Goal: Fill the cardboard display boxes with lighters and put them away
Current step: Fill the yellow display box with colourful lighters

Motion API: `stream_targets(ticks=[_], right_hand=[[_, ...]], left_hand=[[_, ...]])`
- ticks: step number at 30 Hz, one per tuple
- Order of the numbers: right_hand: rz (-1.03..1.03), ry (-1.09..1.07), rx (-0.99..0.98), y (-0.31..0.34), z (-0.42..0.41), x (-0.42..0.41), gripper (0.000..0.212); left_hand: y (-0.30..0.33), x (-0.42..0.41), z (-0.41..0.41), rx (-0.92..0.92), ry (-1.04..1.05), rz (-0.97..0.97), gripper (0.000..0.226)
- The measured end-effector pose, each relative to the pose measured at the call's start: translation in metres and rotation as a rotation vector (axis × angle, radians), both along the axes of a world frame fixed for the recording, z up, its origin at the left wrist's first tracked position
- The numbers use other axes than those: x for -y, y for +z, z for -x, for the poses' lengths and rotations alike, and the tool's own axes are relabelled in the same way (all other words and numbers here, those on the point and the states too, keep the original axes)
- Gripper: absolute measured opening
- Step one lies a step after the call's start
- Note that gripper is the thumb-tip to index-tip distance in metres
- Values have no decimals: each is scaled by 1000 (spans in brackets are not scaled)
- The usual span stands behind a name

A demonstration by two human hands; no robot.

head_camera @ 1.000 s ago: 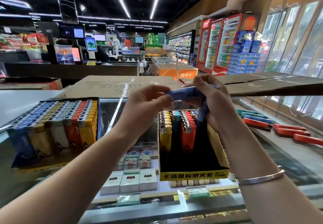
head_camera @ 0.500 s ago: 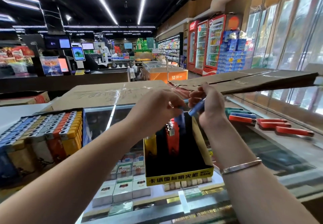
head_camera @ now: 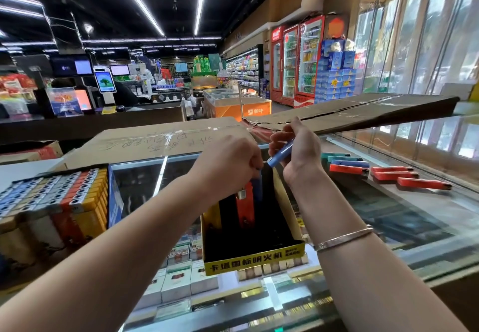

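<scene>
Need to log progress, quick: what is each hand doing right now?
Left hand: fingers curled on a blue lighter, lowering it into the yellow display box.
Right hand: fingers holding another blue lighter.

yellow-fronted display box (head_camera: 255, 263) part-filled, upright lighters (head_camera: 245, 208)

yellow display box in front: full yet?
Not full. The yellow box holds lighters only at its back; the front is bare black floor.

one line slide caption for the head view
Left hand lowers a lighter into the yellow display box while right hand holds a blue lighter.
</scene>
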State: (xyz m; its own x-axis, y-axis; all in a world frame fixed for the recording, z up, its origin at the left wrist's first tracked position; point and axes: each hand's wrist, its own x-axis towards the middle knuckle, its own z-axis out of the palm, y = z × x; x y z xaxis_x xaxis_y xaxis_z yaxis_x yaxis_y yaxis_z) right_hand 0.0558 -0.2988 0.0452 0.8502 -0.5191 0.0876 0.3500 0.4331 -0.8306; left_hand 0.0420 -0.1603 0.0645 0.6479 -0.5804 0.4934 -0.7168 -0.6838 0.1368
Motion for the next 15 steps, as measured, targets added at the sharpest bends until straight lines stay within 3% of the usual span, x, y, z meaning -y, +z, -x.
stream_targets(ticks=[9, 15], right_hand=[[-8, -41, -9, 1, 3, -2, 30], [30, -52, -33, 5, 4, -2, 38]], left_hand=[[-2, -6, -1, -84, 29, -138, 21], [-21, -31, 2, -288, -161, 49, 49]])
